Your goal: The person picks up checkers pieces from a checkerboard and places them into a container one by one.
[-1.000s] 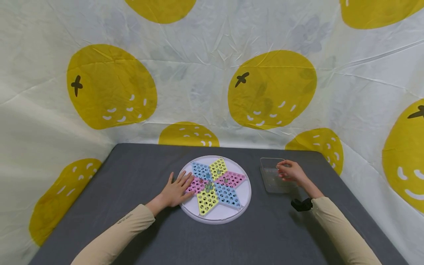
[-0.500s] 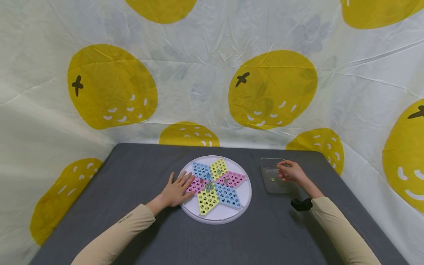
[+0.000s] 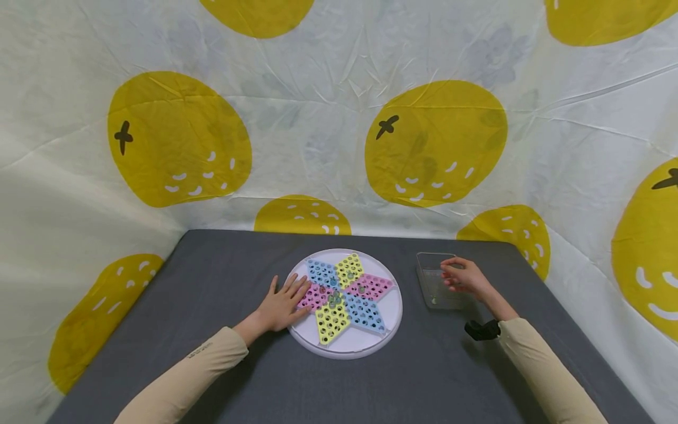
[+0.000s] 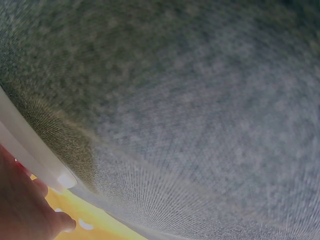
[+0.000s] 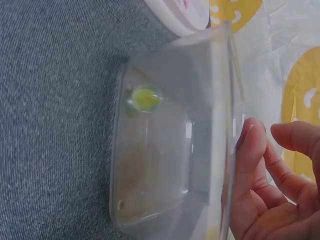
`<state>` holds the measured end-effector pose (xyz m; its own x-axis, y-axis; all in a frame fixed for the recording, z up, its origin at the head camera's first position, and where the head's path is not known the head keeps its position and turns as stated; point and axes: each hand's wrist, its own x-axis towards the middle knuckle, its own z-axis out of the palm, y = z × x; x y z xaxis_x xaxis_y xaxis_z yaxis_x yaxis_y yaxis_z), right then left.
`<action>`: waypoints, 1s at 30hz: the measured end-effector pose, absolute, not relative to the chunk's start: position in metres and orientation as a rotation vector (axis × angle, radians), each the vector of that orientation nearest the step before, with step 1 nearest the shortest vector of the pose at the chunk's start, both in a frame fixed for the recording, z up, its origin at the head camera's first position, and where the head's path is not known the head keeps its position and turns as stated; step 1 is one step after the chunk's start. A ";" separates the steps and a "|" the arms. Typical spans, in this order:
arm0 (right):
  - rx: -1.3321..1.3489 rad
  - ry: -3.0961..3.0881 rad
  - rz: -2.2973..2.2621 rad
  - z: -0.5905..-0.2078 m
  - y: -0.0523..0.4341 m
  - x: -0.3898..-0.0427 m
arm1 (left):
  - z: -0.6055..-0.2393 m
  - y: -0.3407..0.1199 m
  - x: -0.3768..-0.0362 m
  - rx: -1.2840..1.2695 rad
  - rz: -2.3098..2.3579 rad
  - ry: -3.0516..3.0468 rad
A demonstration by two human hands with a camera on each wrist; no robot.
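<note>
The right hand (image 3: 465, 278) is hovering with loose, empty fingers over the clear plastic box (image 3: 435, 288), at three o'clock from the round white star board (image 3: 345, 301). A yellow-green marble (image 5: 145, 99) is lying inside the box. The left hand (image 3: 281, 305) is pressing flat on the board's nine o'clock edge. I think the next marble on the board needs a careful pinch.

The left hand (image 4: 22, 210) is cut off by the left wrist view's corner.

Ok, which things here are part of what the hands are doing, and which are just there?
In use: star board under the left hand; clear box by the right hand; yellow-green marble inside it.
Just there: grey tabletop; orange-print cloth.
</note>
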<state>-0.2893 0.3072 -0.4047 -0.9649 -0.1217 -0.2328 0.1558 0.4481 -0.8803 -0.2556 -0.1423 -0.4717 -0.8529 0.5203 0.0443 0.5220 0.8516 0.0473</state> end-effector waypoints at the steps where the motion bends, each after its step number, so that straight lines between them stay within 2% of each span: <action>1: 0.016 2.442 -1.521 -0.404 0.306 -0.289 | -0.472 -0.142 -0.256 -0.844 -0.091 -2.989; 30: -0.120 2.455 -1.503 -0.399 0.255 -0.283 | -0.472 -0.142 -0.256 -0.838 -0.074 -2.992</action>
<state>-0.2831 0.2552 -0.3994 -0.9628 -0.2046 -0.1768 0.0644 0.4615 -0.8848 -0.2558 -0.1416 -0.4721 -0.8542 0.5180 0.0455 0.5196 0.8536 0.0364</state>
